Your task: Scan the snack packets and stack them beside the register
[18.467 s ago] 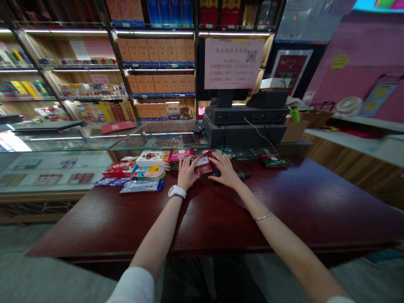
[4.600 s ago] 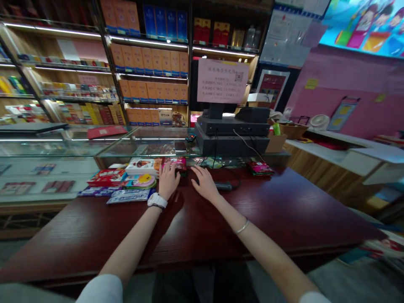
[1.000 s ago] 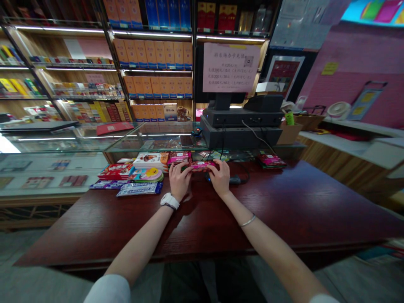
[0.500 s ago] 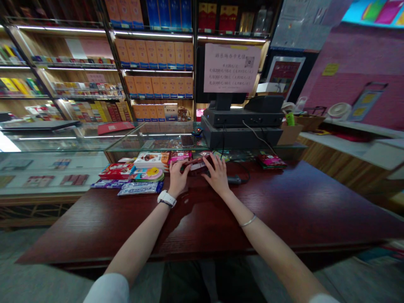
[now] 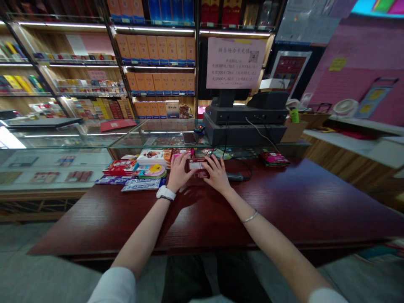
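Both hands reach to the far side of a dark red wooden table (image 5: 284, 210). My left hand (image 5: 178, 172), with a white watch on its wrist, grips the left end of a small dark red packet (image 5: 197, 165) with a white label. My right hand (image 5: 217, 173), a thin bracelet on its arm, holds the packet's right end, fingers curled over it. The packet is lifted just off the table, its labelled side turned toward me. A black handheld scanner (image 5: 235, 176) lies just right of my right hand.
Snack packets (image 5: 143, 171) lie in a cluster left of my hands, and a red packet (image 5: 274, 158) lies to the right. Behind stand a glass counter (image 5: 151, 139), a black till (image 5: 244, 122) with a paper notice (image 5: 235, 63), and shelves of boxes (image 5: 158, 50).
Half a second ago the packet lay nearly flat under my fingertips; now both hands have it raised and turned so its white label faces me. My hands have drawn closer together.
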{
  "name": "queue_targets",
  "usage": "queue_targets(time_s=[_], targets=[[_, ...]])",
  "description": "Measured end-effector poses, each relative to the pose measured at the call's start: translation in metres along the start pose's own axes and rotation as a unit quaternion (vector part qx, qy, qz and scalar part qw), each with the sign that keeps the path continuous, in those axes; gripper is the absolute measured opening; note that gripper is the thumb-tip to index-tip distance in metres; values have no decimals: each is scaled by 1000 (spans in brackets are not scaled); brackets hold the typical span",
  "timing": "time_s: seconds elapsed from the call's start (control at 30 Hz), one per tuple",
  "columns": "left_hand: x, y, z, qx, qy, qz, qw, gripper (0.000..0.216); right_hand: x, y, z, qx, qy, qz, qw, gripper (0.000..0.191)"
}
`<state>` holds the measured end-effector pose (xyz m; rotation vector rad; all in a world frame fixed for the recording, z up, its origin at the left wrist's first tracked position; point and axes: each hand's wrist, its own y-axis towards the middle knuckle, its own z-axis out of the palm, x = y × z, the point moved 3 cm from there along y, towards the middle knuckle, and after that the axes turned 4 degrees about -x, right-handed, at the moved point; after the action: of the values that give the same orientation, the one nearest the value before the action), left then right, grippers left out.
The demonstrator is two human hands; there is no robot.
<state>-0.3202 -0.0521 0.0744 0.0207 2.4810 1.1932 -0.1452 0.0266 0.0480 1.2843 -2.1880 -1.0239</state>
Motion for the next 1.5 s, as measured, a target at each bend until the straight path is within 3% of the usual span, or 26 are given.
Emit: queue_targets(time_s=[0.1,0.2,0.6,1.0,1.2,1.5], targets=[[-9,-5,2,61,61,102,991,82,-3,-1,1,-14,8,9,1000,48],[-11,-10,8,104,95,145,979,88,-5,-1,2,-19,19,17,1000,46],[-6,-15,17,109,102,152,977,55,-7,-5,16,33,54,17,998,53],[-2,-13,12,93,93,129,983,49,-14,0,9,63,98,18,993,62],[4,-11,9,84,86,122,985,50,-37,4,-11,36,131,20,991,54],[6,-13,14,92,86,121,985,48,-92,-41,-25,64,159,89,981,49]])
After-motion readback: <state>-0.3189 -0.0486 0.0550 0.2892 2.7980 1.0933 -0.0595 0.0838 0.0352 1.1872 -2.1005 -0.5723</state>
